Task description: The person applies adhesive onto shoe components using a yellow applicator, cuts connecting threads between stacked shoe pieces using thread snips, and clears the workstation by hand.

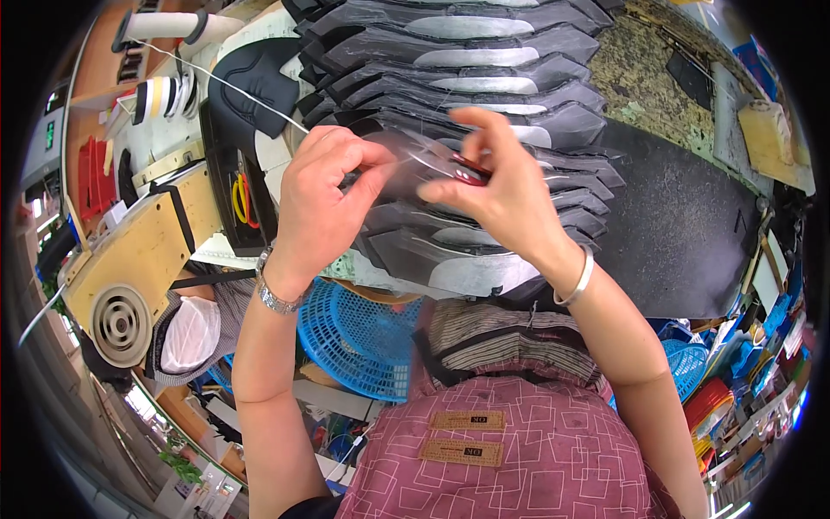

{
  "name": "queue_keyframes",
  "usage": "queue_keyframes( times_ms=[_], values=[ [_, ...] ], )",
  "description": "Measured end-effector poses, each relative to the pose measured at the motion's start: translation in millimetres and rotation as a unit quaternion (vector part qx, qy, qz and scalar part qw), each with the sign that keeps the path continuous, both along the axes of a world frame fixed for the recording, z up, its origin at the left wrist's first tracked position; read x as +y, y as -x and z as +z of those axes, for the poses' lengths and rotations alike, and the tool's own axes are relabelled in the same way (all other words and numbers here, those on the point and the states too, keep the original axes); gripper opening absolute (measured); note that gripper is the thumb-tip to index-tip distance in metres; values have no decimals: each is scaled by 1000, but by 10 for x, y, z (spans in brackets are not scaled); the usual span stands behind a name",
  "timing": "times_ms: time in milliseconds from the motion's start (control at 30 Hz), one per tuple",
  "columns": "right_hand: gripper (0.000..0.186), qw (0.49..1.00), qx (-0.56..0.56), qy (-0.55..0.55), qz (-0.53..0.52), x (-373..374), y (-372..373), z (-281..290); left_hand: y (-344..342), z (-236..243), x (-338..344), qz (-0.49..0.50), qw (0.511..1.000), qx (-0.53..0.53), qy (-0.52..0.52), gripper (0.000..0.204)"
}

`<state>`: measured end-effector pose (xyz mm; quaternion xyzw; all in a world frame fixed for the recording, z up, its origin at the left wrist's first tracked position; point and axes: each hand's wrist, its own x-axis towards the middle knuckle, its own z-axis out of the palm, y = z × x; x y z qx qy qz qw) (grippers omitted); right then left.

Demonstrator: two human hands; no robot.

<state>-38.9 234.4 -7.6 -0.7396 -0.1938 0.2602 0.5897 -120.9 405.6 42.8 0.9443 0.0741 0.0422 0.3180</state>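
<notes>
My left hand (324, 195) is closed in a pinch, thumb against forefinger. A thin white cord (232, 85) runs down to it from the upper left and meets it at the knuckles; the fingers cover its end. In my right hand (510, 186) is a small pair of red-handled snips (469, 171), with thin metal blades pointing at the left hand. Motion blurs the blades and a greyish patch between both hands, so I cannot tell whether they touch anything. Beneath the hands lies a long overlapping row of black cut pieces (467, 82) with pale grey oval patches.
A black sheet (666, 225) covers the bench on the right. Left of the row are a black moulded piece (253, 85) and a dark tray (226, 186) holding yellow and red-handled tools. A white roll (164, 26) sits at the upper left. Below the bench is a blue basket (350, 342).
</notes>
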Motion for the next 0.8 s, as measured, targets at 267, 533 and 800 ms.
queue_keyframes(
  times_ms=[267,533,800],
  values=[
    [20,1000,14,8,-25,-426,-8,-84,-134,191,127,-47,928,-107,-353,15],
    [14,968,-119,185,-118,-962,-257,-390,-168,-193,-157,80,992,50,80,10],
    [14,923,-266,256,-108,-837,-330,-465,-340,-402,-131,118,990,67,-36,10]
  ],
)
